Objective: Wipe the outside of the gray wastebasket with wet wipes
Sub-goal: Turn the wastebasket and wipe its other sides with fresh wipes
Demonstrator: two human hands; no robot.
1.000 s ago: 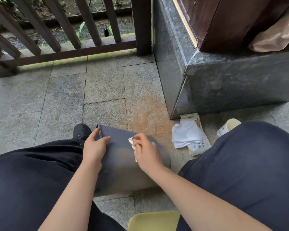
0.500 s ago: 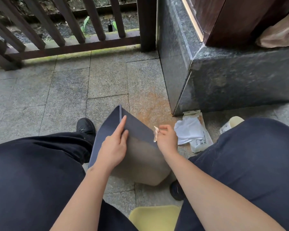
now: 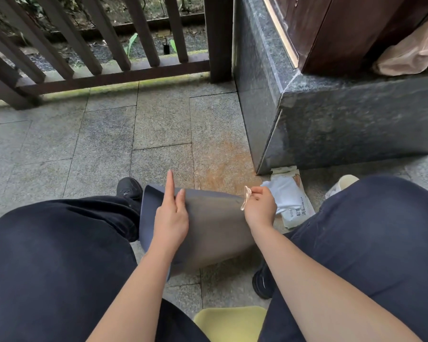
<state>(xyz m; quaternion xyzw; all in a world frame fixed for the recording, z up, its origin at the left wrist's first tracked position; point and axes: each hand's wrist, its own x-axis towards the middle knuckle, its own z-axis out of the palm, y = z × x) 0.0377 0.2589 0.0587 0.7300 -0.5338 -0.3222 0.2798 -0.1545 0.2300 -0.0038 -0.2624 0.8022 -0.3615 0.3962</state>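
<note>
While hands [image 3: 171,218] steady wastebasket [image 3: 215,230], wipes pack [image 3: 294,206] beside

Both forearms bare, no sleeves in view, no watch or rings showing on the left hand [image 3: 170,218] or the right hand [image 3: 260,206]. Dark navy trousers [image 3: 371,243], loose and matte, cover both thighs. Black shoes: one [image 3: 129,188] past the left knee, another [image 3: 263,283] under the right leg.
</note>
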